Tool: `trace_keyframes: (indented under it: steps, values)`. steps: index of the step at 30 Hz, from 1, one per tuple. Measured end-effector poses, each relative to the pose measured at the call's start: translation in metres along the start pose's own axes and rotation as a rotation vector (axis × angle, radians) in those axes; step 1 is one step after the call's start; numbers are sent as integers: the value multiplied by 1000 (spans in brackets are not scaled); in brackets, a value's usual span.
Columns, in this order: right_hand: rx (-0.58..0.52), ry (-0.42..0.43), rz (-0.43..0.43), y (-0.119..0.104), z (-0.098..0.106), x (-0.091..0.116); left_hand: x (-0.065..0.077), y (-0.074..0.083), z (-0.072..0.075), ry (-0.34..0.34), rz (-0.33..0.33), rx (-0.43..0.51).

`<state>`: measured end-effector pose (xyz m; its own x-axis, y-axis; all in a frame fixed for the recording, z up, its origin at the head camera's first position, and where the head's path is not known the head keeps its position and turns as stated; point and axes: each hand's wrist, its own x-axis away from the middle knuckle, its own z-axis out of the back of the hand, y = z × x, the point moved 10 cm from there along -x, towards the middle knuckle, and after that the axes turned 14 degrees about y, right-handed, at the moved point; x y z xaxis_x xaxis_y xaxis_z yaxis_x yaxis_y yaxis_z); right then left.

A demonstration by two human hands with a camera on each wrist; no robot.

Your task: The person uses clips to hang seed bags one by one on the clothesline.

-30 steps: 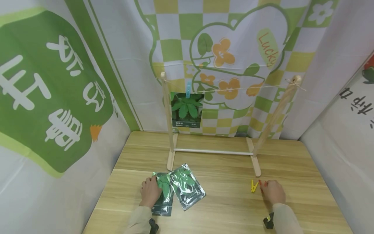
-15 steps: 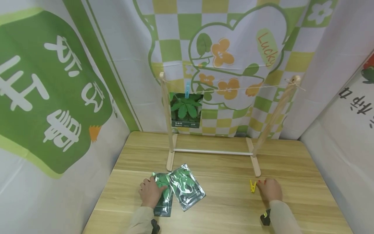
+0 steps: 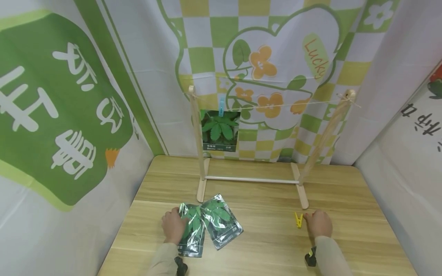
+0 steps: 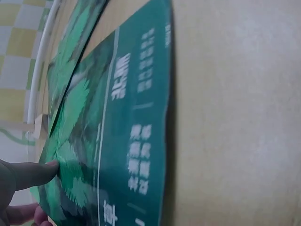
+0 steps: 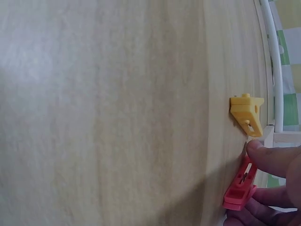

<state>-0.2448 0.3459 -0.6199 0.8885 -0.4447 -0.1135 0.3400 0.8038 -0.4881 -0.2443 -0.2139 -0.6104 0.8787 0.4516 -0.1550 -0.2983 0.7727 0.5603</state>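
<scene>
My left hand (image 3: 172, 226) pinches the left edge of a shiny green foil packet (image 3: 194, 234) printed with leaves. In the left wrist view the thumb (image 4: 35, 174) presses its face, with other fingers at the edge beneath. A second such packet (image 3: 222, 224) lies tilted beside it, their upper corners overlapping. On the right, my right hand (image 3: 319, 224) holds a red clothespin (image 5: 241, 186) between thumb and fingers, close over the table. Just left of that hand lies a yellow clothespin (image 3: 298, 220).
Behind the packets stands a wooden rack (image 3: 202, 153) with a string (image 3: 276, 104) tied across its top. A blue clothespin (image 3: 221, 106) holds a leaf-printed packet (image 3: 221, 132) on the string. A white rod (image 3: 252, 179) joins the rack's feet. Printed cloth hangs around the table (image 3: 255, 245).
My left hand has shifted slightly left and the packet's lower edge slightly downward. My right hand has moved a little left with the red clothespin. The yellow clothespin has turned and shifted slightly left.
</scene>
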Motion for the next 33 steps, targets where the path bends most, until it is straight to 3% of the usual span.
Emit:
trace_keyframes:
  steps: [7,13,22,33]
  values:
    - [-8,-11,-16,0,1,0,-8,-8,3,-2,62,85]
    - [-30,-43,-32,-2,6,0,-11,-15,3,-59,127,144]
    - [-111,-63,-48,-1,9,0,-9,-38,-13,-192,409,458]
    - [-184,-80,-91,3,5,-2,-6,-54,-12,-237,528,532]
